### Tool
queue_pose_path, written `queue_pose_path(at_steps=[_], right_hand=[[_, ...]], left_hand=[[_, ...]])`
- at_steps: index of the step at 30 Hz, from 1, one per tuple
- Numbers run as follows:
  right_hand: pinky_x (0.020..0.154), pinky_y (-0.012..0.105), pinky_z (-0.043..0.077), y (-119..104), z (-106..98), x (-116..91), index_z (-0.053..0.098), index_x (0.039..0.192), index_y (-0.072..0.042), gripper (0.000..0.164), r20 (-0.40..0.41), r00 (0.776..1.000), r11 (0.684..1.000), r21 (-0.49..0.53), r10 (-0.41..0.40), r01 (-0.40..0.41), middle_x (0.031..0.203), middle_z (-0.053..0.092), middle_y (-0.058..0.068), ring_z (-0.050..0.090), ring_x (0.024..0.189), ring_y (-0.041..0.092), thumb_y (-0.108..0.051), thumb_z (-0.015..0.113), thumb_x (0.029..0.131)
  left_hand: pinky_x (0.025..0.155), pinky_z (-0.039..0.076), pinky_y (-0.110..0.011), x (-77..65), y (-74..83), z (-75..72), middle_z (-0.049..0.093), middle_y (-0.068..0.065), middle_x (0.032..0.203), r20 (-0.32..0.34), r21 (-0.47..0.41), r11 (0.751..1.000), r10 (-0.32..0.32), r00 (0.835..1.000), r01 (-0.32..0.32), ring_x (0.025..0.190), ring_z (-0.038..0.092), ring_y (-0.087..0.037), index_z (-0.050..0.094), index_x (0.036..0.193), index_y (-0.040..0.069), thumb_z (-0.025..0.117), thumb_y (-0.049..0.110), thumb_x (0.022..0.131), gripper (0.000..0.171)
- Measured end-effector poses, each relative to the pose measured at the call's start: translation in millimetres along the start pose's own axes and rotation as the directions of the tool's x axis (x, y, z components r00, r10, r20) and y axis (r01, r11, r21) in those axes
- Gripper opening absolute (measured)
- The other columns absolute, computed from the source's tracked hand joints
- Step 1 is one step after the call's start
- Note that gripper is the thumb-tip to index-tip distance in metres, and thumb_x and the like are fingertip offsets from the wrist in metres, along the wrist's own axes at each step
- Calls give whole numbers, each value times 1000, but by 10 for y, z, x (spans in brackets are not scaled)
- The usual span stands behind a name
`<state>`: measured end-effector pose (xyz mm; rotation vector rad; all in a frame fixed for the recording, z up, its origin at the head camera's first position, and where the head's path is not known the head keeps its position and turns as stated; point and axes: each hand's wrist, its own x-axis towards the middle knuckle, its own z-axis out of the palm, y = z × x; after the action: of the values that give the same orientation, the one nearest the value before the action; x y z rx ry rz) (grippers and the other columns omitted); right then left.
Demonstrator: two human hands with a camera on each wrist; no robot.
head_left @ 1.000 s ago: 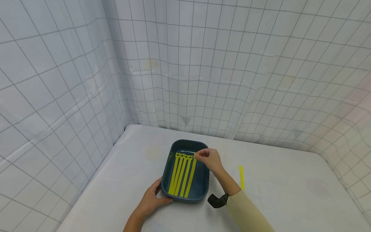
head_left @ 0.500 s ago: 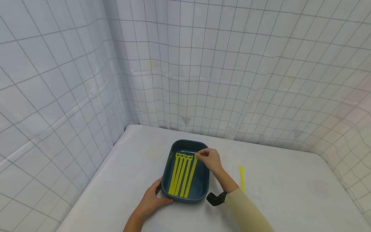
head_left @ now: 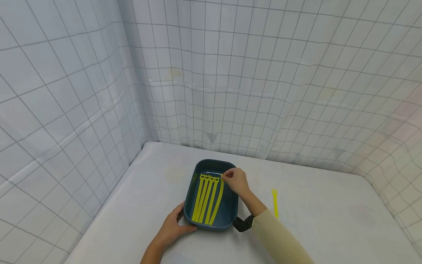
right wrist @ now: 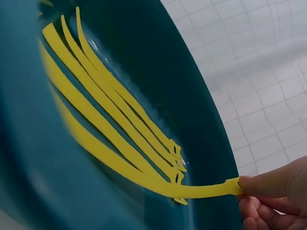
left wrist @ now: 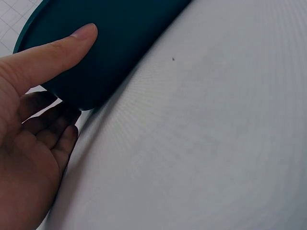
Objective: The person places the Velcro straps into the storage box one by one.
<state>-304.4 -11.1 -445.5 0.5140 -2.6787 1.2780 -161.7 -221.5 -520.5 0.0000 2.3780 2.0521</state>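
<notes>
A dark teal tray [head_left: 227, 212] stands on the white table, slightly turned. My left hand [head_left: 171, 228] holds its near-left corner. In the left wrist view the thumb [left wrist: 62, 55] presses the tray's outer wall [left wrist: 124, 33], with the other fingers bent around the corner. Between thumb and fingertips, my right hand [head_left: 237, 181] pinches the slotted end of a yellow hook-and-loop cable tie [right wrist: 206, 192]. That tie bows upward at the held end, its other end down in the tray. Several matching yellow ties [head_left: 205, 200] lie side by side to its left, slotted ends away from me.
Another yellow cable tie [head_left: 275, 203] lies on the table right of the tray, its near end partly hidden by the right sleeve [head_left: 280, 238]. A black wrist device [head_left: 243, 223] sits close to the tray's near-right corner. Gridded white curtains [head_left: 211, 91] enclose the table.
The right forearm has shifted slightly left, and the pinched tie has gone from nearly straight to bowed. My left hand and the tray stay put.
</notes>
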Motion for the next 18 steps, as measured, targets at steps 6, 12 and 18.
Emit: queue_pose_path(at_steps=[6,12,18], right_hand=[[54,28,52,-35,30,13,67,77,1,5,-1,998,996,-67,-59,59,68,61,5,56,61,16,-3,69,79],[54,28,52,-58,49,31,66,76,1,5,29,999,994,-100,-39,42,69,61,5,56,61,16,-2,68,80],[53,28,52,-37,71,60,66,73,0,7,38,999,990,-132,-38,42,68,62,5,56,59,15,-1,69,79]], left_hand=[[108,26,-35,-3,7,-2,37,-13,142,2,-1,1000,-4,1000,4,132,29,-29,38,139,6,86,14,60,92],[108,26,-34,2,20,-1,37,-13,142,0,17,1000,-12,1000,12,132,29,-28,38,138,5,86,16,60,93],[107,27,-34,10,9,2,38,-12,141,-2,34,999,-12,1000,12,132,30,-28,39,138,5,87,17,59,94]])
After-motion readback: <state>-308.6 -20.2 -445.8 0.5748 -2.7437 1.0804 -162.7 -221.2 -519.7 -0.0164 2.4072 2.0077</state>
